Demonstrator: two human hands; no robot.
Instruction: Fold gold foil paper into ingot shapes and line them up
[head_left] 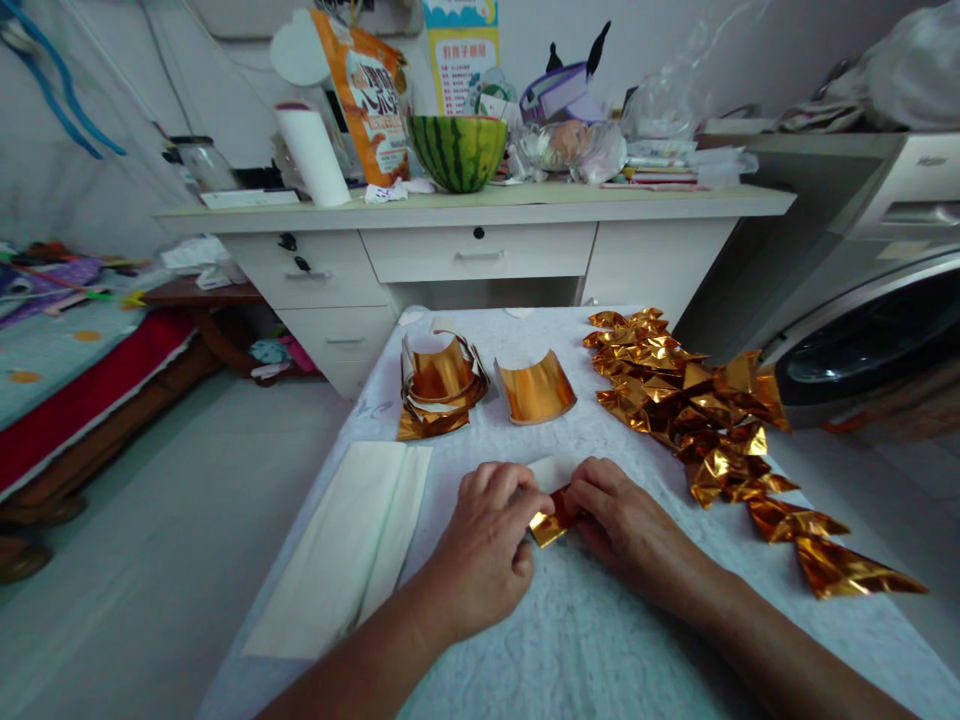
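Observation:
Between my two hands, low over the cloth-covered table, is a small sheet of gold foil paper [553, 522], partly rolled or folded, with its white backing showing behind. My left hand [489, 545] pinches its left side, thumb and fingers together. On its right side, my right hand [616, 510] grips with bent fingers. Beyond my hands lie a curled gold sheet [536, 388] and a stack of curled gold sheets [442, 380] with white edges. Many folded gold foil pieces [675, 390] are heaped along the right side of the table.
A folded pale paper [337, 550] lies at the table's left [592, 640]. Behind stands a white desk [480, 212] bearing a watermelon half [457, 152], an orange snack bag [371, 110] and a paper roll [313, 155]. To the right is a washing machine [900, 270]; at left, a bed [82, 350].

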